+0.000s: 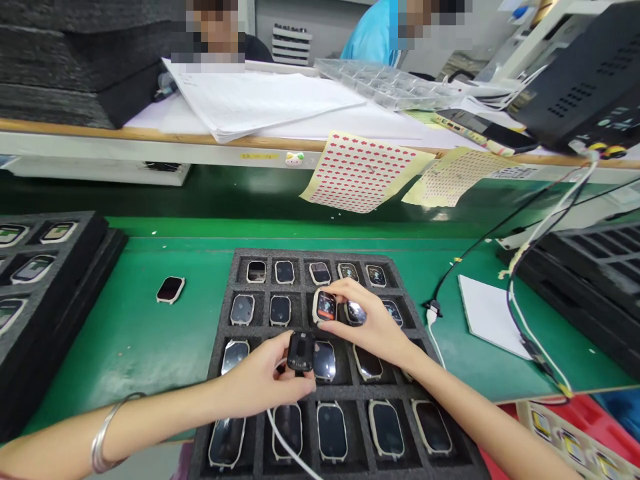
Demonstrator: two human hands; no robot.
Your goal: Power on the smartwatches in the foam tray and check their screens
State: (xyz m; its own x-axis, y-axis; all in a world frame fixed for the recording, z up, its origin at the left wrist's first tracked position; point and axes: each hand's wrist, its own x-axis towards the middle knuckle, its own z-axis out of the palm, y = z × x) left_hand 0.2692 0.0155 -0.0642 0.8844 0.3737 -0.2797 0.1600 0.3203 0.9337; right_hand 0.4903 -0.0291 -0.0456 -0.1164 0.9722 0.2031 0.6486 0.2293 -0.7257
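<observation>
Between the thumb and fingers of my right hand (pixel 367 320) is a smartwatch (pixel 326 307) without a strap, its screen lit with an orange-red patch. It is held over a compartment in the second row of a dark foam tray (pixel 311 288). My left hand (pixel 267 373) grips a small black charging dock (pixel 301 351), from which a white cable (pixel 287 440) appears to run down. The dock and the held watch are apart. More strapless watches, such as one dark-screened watch (pixel 332 432), lie in the tray's compartments; my hands and forearms hide some.
A single watch (pixel 171 290) lies on the green table to the left. Foam trays (pixel 90 267) stand at left, others (pixel 590 267) at right. Cables hang beside a white pad (pixel 493 313). Sticker sheets (pixel 367 170) hang from the shelf. Two people are beyond it.
</observation>
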